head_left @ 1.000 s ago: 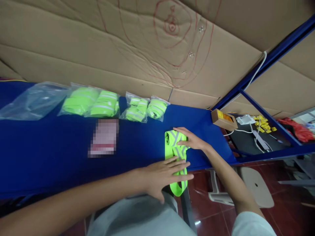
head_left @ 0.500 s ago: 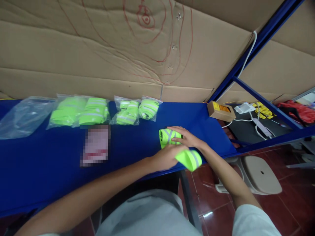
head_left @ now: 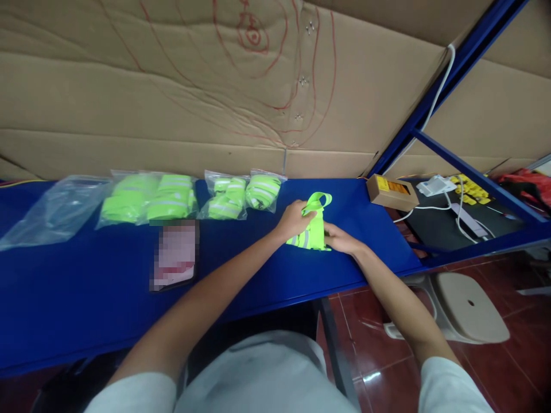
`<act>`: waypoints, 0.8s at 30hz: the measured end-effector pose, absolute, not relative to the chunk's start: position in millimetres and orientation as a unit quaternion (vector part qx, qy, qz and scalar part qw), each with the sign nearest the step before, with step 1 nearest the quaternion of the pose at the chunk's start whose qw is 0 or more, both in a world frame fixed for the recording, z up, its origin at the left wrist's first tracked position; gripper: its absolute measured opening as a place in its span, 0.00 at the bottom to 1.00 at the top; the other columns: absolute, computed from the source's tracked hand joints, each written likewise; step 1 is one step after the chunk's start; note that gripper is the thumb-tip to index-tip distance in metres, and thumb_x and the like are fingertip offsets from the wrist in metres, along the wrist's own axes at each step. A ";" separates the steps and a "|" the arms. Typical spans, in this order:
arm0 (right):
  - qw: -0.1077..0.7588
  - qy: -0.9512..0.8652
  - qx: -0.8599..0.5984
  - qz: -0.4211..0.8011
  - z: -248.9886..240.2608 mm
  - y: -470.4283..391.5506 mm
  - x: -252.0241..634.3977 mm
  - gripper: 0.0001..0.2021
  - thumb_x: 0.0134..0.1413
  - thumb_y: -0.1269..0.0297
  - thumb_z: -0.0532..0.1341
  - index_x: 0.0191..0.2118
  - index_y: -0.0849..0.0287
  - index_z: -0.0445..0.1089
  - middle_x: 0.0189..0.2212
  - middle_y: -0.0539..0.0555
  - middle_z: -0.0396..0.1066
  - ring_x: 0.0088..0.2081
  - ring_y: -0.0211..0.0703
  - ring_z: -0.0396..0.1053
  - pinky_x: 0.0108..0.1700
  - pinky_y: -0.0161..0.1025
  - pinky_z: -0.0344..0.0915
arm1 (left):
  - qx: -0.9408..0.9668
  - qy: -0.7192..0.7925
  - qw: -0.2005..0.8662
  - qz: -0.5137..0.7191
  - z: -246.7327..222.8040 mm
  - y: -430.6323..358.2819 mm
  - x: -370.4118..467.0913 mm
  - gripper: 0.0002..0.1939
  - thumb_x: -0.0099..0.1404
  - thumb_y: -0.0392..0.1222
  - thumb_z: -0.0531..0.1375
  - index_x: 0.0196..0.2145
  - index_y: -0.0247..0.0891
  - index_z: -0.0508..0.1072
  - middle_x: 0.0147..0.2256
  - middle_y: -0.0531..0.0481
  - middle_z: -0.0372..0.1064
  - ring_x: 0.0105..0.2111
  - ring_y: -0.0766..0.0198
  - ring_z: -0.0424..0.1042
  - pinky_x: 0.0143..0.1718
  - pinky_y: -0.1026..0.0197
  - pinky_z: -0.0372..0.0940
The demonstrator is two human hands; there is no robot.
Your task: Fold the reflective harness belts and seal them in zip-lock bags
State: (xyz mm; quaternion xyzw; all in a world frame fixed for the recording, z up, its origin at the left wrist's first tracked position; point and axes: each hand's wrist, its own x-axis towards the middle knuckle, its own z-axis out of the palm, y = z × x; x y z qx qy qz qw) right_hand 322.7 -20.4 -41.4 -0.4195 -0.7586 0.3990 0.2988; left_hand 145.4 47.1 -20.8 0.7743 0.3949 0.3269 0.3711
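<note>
A neon yellow-green strap bundle with silver reflective stripes is held just over the blue table, a loop of it sticking up at the top. My left hand is closed on its upper left part, by the base of the loop. At the bundle's lower right, my right hand grips its side, the fingertips partly hidden behind the fabric. Left of my hands, clear bags hold more rolled neon straps: a small one, another, and larger ones farther left.
On the blue table lie a pixelated flat object and a loose clear plastic bag at the left. A small cardboard box sits at the right. Beyond the blue frame are white cables; below stands a beige stool.
My left hand has moved up and away from the table's front edge, carrying the loose strap end to the top of the bundle. My right hand has shifted slightly to the bundle's right side.
</note>
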 end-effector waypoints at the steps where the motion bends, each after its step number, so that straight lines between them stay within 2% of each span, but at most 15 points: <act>1: 0.302 -0.748 -0.424 0.412 -39.1 -19.4 324.8 0.21 0.60 0.63 0.59 0.58 0.58 0.71 0.45 0.56 0.78 0.51 0.51 0.74 0.56 0.51 0.70 | 0.774 0.403 0.374 0.315 -21.1 50.6 146.4 0.11 0.66 0.41 0.61 0.44 0.35 0.78 0.45 0.41 0.77 0.48 0.49 0.76 0.52 0.51 0.69; 3: 0.313 -0.727 -0.436 0.429 -36.2 -17.8 326.8 0.22 0.61 0.64 0.57 0.59 0.60 0.70 0.42 0.57 0.78 0.48 0.51 0.76 0.53 0.49 0.71 | 0.772 0.417 0.375 0.301 -21.4 55.0 147.8 0.12 0.67 0.42 0.61 0.45 0.37 0.78 0.43 0.43 0.79 0.46 0.48 0.77 0.50 0.51 0.70; 5: 0.327 -0.710 -0.453 0.429 -36.8 -17.4 325.2 0.22 0.63 0.65 0.53 0.59 0.61 0.70 0.42 0.58 0.78 0.47 0.52 0.76 0.53 0.50 0.71 | 0.768 0.429 0.369 0.300 -22.4 54.2 148.0 0.12 0.68 0.42 0.60 0.46 0.38 0.77 0.44 0.42 0.78 0.48 0.47 0.76 0.51 0.52 0.69; 7: 0.343 -0.696 -0.475 0.415 -40.8 -18.4 320.7 0.22 0.66 0.62 0.50 0.60 0.61 0.68 0.45 0.59 0.77 0.49 0.52 0.75 0.55 0.50 0.71 | 0.762 0.441 0.362 0.306 -24.3 49.2 147.0 0.12 0.68 0.43 0.60 0.48 0.40 0.75 0.45 0.42 0.78 0.50 0.47 0.76 0.52 0.52 0.68; 9: 0.360 -0.685 -0.502 0.385 -46.8 -20.4 315.0 0.23 0.67 0.56 0.52 0.62 0.60 0.65 0.51 0.60 0.74 0.53 0.54 0.72 0.58 0.53 0.68 | 0.753 0.455 0.358 0.314 -26.1 43.3 145.6 0.17 0.68 0.45 0.61 0.52 0.41 0.70 0.46 0.43 0.77 0.50 0.47 0.76 0.52 0.52 0.68; 11: 0.377 -0.679 -0.527 0.346 -52.6 -22.8 309.6 0.30 0.62 0.50 0.60 0.65 0.59 0.61 0.59 0.63 0.67 0.60 0.58 0.65 0.64 0.57 0.62 | 0.738 0.474 0.356 0.323 -27.0 40.1 144.4 0.26 0.67 0.51 0.63 0.58 0.41 0.64 0.47 0.43 0.76 0.50 0.46 0.76 0.51 0.51 0.68; 13: 0.396 -0.671 -0.549 0.303 -56.2 -25.4 305.2 0.43 0.56 0.47 0.66 0.71 0.58 0.50 0.66 0.66 0.56 0.66 0.61 0.57 0.66 0.59 0.59 | 0.719 0.498 0.356 0.330 -26.6 41.8 143.8 0.34 0.66 0.59 0.62 0.62 0.40 0.57 0.51 0.39 0.74 0.52 0.44 0.75 0.51 0.50 0.68; 16: 0.415 -0.676 -0.566 0.224 -55.8 -30.5 300.6 0.56 0.54 0.43 0.68 0.75 0.54 0.32 0.71 0.68 0.40 0.72 0.62 0.45 0.63 0.58 0.63 | 0.700 0.527 0.354 0.326 -25.6 51.6 143.9 0.38 0.67 0.61 0.60 0.64 0.37 0.52 0.53 0.34 0.72 0.53 0.44 0.75 0.50 0.51 0.68; 17: 0.410 -0.688 -0.567 0.192 -54.4 -32.5 299.6 0.55 0.55 0.43 0.67 0.75 0.53 0.31 0.72 0.67 0.37 0.72 0.61 0.44 0.63 0.58 0.64 | 0.699 0.534 0.352 0.321 -25.6 55.6 144.4 0.38 0.67 0.59 0.60 0.64 0.36 0.52 0.52 0.34 0.73 0.51 0.45 0.76 0.49 0.52 0.68; 18: 0.400 -0.704 -0.566 0.156 -52.6 -34.4 298.9 0.52 0.56 0.43 0.67 0.75 0.53 0.35 0.73 0.66 0.34 0.72 0.62 0.43 0.64 0.58 0.63 | 0.699 0.540 0.349 0.314 -25.8 59.3 145.0 0.37 0.68 0.57 0.61 0.64 0.36 0.51 0.49 0.35 0.74 0.50 0.46 0.77 0.49 0.52 0.69; 20: 0.361 -0.739 -0.564 0.076 -48.9 -37.5 298.3 0.41 0.60 0.45 0.64 0.72 0.52 0.49 0.73 0.64 0.35 0.72 0.62 0.44 0.67 0.61 0.57 | 0.703 0.550 0.335 0.301 -26.5 64.8 146.8 0.35 0.69 0.53 0.61 0.63 0.35 0.52 0.46 0.35 0.75 0.48 0.46 0.77 0.48 0.52 0.68; 22: 0.313 -0.773 -0.551 0.022 -46.1 -38.5 298.3 0.30 0.65 0.48 0.61 0.68 0.53 0.59 0.72 0.63 0.44 0.72 0.62 0.47 0.70 0.62 0.51 | 0.713 0.556 0.314 0.288 -26.1 66.7 149.4 0.30 0.70 0.52 0.60 0.61 0.35 0.56 0.46 0.35 0.75 0.48 0.46 0.77 0.48 0.52 0.68; 24: 0.270 -0.805 -0.528 0.022 -45.0 -37.6 298.8 0.26 0.69 0.50 0.56 0.67 0.55 0.62 0.67 0.63 0.58 0.70 0.59 0.52 0.69 0.60 0.52 | 0.729 0.557 0.289 0.273 -23.3 64.6 152.3 0.25 0.70 0.51 0.60 0.57 0.36 0.61 0.46 0.35 0.74 0.49 0.45 0.76 0.48 0.52 0.67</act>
